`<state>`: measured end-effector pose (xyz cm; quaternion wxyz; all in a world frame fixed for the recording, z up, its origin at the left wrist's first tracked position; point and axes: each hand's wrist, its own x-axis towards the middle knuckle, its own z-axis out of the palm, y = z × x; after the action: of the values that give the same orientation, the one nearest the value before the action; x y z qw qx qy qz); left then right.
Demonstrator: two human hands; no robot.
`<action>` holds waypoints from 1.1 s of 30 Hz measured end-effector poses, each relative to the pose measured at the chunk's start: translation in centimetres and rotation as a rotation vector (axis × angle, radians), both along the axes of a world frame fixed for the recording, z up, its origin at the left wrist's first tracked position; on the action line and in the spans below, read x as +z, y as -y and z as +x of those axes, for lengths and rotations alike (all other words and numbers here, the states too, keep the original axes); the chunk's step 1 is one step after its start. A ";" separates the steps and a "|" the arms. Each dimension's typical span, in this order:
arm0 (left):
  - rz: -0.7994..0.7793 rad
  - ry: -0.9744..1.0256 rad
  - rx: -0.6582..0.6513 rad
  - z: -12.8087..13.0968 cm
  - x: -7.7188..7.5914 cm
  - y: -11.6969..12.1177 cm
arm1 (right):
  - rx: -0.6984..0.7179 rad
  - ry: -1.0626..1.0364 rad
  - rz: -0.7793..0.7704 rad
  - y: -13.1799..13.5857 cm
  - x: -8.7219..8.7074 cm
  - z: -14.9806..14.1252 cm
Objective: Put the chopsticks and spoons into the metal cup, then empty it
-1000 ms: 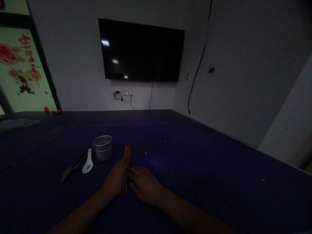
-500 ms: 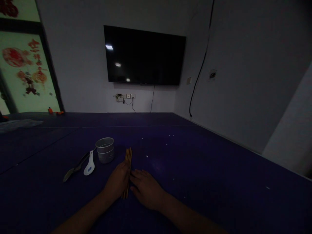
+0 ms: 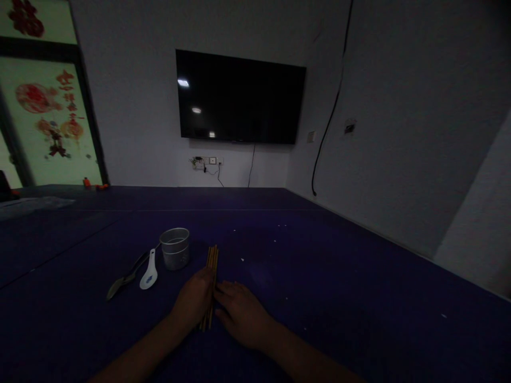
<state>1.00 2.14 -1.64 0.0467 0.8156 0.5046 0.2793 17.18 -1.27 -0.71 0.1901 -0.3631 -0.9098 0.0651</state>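
Observation:
Several slim wooden chopsticks [image 3: 213,257] lie side by side on the dark blue table, pointing away from me. My left hand [image 3: 195,298] is closed over the middle of this bundle, fingers hiding part of it. My right hand [image 3: 241,311] rests low on the table just right of the chopsticks. Its fingers are stretched out, with the tips at the bundle's right side; whether they press on it I cannot tell. Left of the bundle stands a grey metal cup [image 3: 175,250]. Beside the cup lie a white soup spoon [image 3: 150,274] and a metal spoon [image 3: 120,284].
The dark blue tabletop [image 3: 339,276] carries small white scraps and reaches to the walls. Clear plastic sheeting [image 3: 35,206] and small orange items [image 3: 93,185] lie far left. A television [image 3: 239,98] hangs on the wall; a black cable [image 3: 327,133] dangles at right.
The whole view has shifted slightly down and right. Both hands keep about the same pose at the chopsticks, and the cup and spoons stay where they were.

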 end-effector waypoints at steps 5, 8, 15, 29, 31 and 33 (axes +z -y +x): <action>0.024 -0.011 -0.025 -0.2 -0.4 -0.3 | -0.008 -0.004 -0.007 0.1 0.1 0.0; 0.025 0.012 -0.036 -0.4 -0.4 -0.5 | -0.007 -0.014 -0.016 0.2 0.2 0.0; 0.024 0.000 -0.020 0.2 0.3 -0.1 | -0.018 -0.061 -0.006 0.3 0.1 0.0; 0.040 -0.100 0.051 0.8 0.6 0.8 | -0.019 -0.120 -0.014 -0.3 -0.6 0.0; 0.044 -0.109 0.077 0.9 0.6 0.8 | -0.015 -0.126 -0.017 -0.4 -0.7 0.0; 0.071 -0.113 0.090 1.0 0.4 0.9 | -0.020 -0.126 -0.022 -0.4 -0.7 0.0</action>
<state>2.04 1.22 -1.21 -0.0233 0.8077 0.5323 0.2523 17.19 -0.91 -1.41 0.2434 -0.3693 -0.8917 0.0960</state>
